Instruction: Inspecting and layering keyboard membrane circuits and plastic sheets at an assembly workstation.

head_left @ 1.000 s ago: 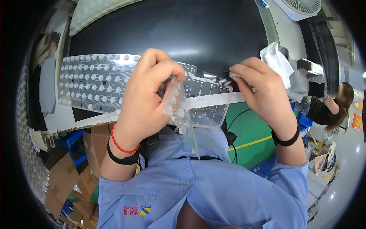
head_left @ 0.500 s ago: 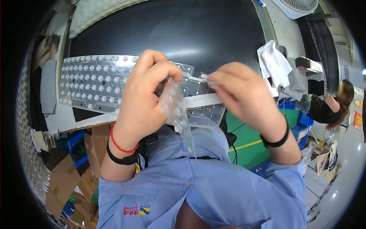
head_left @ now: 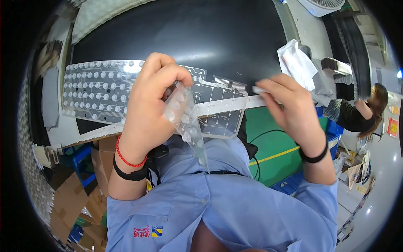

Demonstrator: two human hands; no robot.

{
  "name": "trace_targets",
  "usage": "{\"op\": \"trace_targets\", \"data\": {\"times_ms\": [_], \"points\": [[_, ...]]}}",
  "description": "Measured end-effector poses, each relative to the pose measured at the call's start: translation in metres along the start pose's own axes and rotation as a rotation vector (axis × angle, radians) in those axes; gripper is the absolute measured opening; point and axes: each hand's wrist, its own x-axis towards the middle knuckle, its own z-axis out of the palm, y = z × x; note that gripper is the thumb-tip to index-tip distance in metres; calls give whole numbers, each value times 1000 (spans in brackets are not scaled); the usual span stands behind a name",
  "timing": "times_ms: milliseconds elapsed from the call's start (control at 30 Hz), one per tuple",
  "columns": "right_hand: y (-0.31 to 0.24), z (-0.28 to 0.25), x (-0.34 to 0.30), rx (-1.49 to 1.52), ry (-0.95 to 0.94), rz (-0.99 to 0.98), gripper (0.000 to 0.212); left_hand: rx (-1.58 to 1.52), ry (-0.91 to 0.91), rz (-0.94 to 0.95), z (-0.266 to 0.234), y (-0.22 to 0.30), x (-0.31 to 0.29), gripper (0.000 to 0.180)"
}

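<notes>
A clear keyboard membrane sheet (head_left: 94, 92) with rows of whitish domes and printed traces lies along the front edge of the table. My left hand (head_left: 153, 101) is closed on its folded-back upper layer (head_left: 181, 110), whose corner hangs toward my lap. Under that fold, the lower layer shows printed lines and a striped connector tail (head_left: 230, 83) at its far edge. My right hand (head_left: 291, 103) is to the right of the tail, apart from the sheet. Its fingers pinch a small white piece (head_left: 259, 90), slightly blurred, whose kind I cannot make out.
The black work mat (head_left: 201, 33) spans the table, with a stack of pale dotted sheets (head_left: 105, 12) at the back left. On the right lie a crumpled white cloth (head_left: 297, 65) and a fan (head_left: 325, 5). Another person (head_left: 363, 111) is at far right. Cardboard boxes (head_left: 69, 197) stand lower left.
My right hand has moved right, off the connector tail, with the small white piece in its fingers. The tail is now uncovered. My left hand keeps the fold and has shifted slightly left.
</notes>
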Motion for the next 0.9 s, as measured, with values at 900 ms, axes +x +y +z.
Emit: {"op": "trace_targets", "data": {"times_ms": [900], "points": [[73,-30,56,-191,355,113,23,-23,-65,-65,0,8,0,10]]}}
